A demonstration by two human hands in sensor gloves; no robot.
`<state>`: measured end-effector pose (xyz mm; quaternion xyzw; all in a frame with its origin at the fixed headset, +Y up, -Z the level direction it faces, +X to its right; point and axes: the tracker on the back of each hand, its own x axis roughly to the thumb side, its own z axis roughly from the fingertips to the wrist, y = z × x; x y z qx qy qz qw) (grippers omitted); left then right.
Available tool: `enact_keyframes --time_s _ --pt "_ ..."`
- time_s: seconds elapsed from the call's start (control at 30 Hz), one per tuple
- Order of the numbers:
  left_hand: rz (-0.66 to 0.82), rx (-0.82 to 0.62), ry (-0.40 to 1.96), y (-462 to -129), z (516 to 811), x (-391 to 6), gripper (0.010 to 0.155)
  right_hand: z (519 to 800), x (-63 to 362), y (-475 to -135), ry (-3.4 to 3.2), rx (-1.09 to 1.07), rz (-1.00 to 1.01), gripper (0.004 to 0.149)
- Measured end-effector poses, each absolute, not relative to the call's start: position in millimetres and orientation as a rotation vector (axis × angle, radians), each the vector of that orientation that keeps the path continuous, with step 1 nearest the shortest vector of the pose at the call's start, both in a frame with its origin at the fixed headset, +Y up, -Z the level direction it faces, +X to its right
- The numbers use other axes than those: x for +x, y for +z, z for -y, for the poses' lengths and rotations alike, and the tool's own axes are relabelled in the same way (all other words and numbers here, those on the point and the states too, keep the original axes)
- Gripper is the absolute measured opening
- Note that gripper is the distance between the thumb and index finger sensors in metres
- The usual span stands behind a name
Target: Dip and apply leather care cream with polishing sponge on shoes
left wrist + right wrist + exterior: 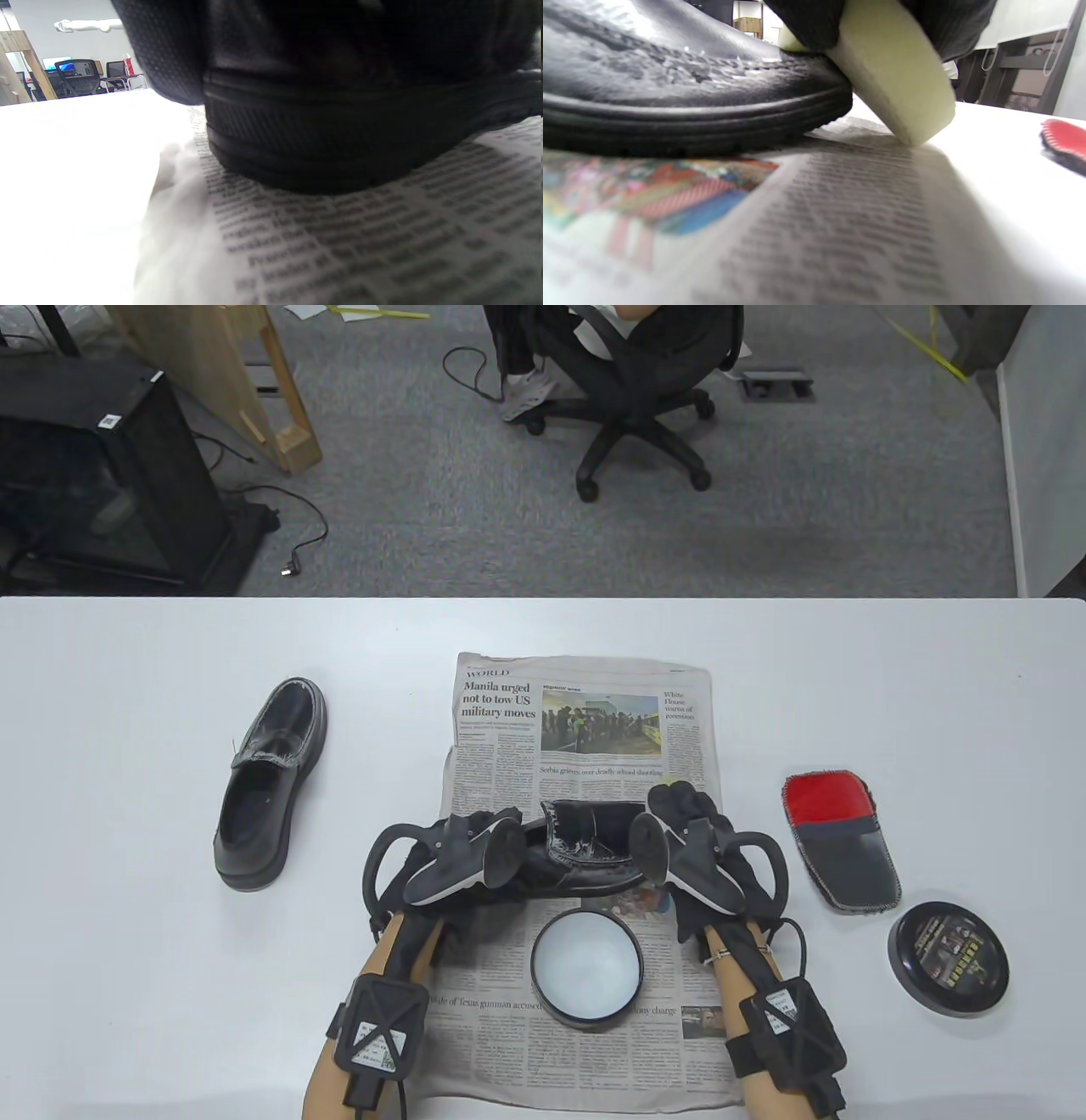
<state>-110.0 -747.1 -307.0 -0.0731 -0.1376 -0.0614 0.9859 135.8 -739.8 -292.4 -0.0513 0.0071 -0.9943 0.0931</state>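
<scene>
A black leather shoe lies across the newspaper, streaked with white cream on top. My left hand grips its heel end; the left wrist view shows the shoe's sole close up under my gloved fingers. My right hand holds a pale yellow sponge and presses it against the shoe's toe. The open tin of white cream stands on the paper just in front of the shoe. A second black shoe lies apart at the left on the table.
A red and black polishing mitt lies at the right, also seen in the right wrist view. The tin's black lid lies in front of the mitt. The white table ends at the far edge with an office chair beyond.
</scene>
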Motion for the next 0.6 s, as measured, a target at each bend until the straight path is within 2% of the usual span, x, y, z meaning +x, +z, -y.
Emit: enact_keyframes --time_s 0.17,0.27,0.4,0.6 --pt "0.272 -0.150 -0.132 -307.0 746.7 -108.8 0.092 738.7 122.5 -257.9 -2.786 -0.345 -0.078 0.050" --pt "0.284 -0.153 -0.115 -307.4 747.4 -108.9 0.091 734.4 108.1 -252.3 -2.802 -0.429 -0.112 0.048" --pt "0.289 -0.158 -0.116 -307.7 747.5 -108.5 0.090 732.4 95.6 -271.4 -2.878 -0.405 -0.157 0.047" --pt "0.282 -0.145 -0.110 -306.6 748.2 -109.8 0.091 738.9 110.1 -305.1 -2.908 -0.173 -0.103 0.048"
